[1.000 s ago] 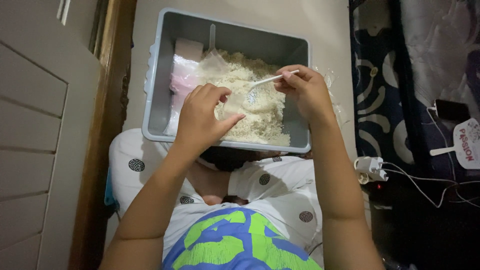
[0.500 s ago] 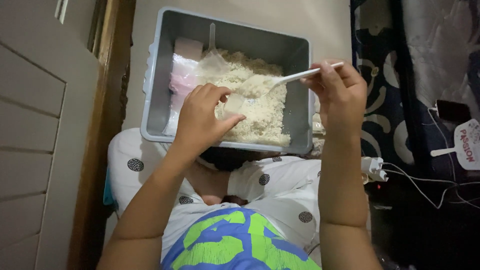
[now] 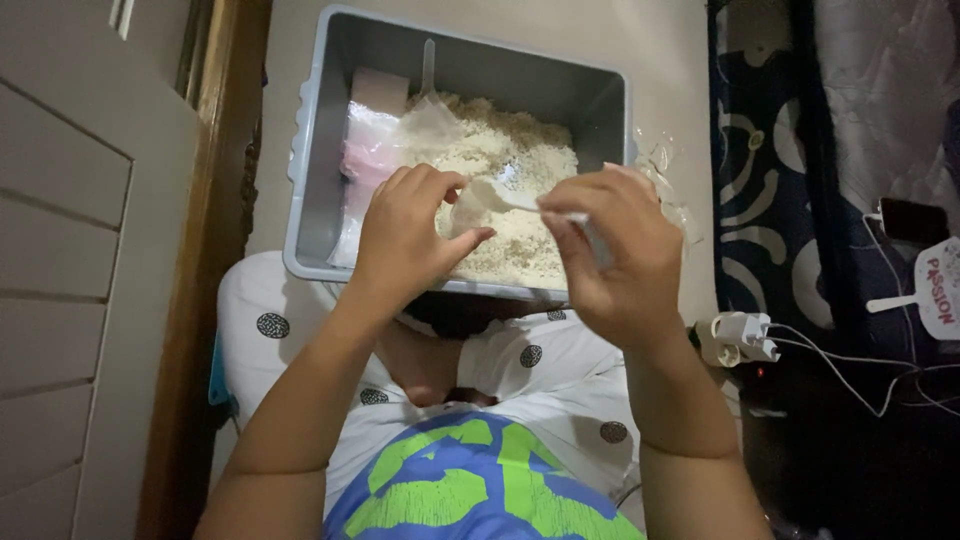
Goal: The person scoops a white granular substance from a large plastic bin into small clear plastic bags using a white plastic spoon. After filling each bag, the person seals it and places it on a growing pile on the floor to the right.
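Note:
A grey plastic tub (image 3: 318, 210) stands on the floor in front of me, filled with pale crumbly grains (image 3: 520, 160). My right hand (image 3: 615, 250) grips a white plastic spoon (image 3: 505, 198), its bowl pointing left over the tub. My left hand (image 3: 410, 230) pinches open a small clear plastic bag (image 3: 465, 210) right beside the spoon's bowl. More clear and pink bags (image 3: 370, 150) lie in the tub's left part, with another white spoon handle (image 3: 428, 65) upright at the back.
A wooden door frame (image 3: 205, 250) and pale door run along the left. Crumpled clear plastic (image 3: 665, 170) lies right of the tub. A dark patterned cloth (image 3: 780, 170), white chargers (image 3: 740, 335) with cables and a white hand fan (image 3: 925, 290) sit on the right.
My right hand lifted the spoon up and to the right out of the grains, then swung back left, bringing the spoon's bowl to the bag held in my left hand.

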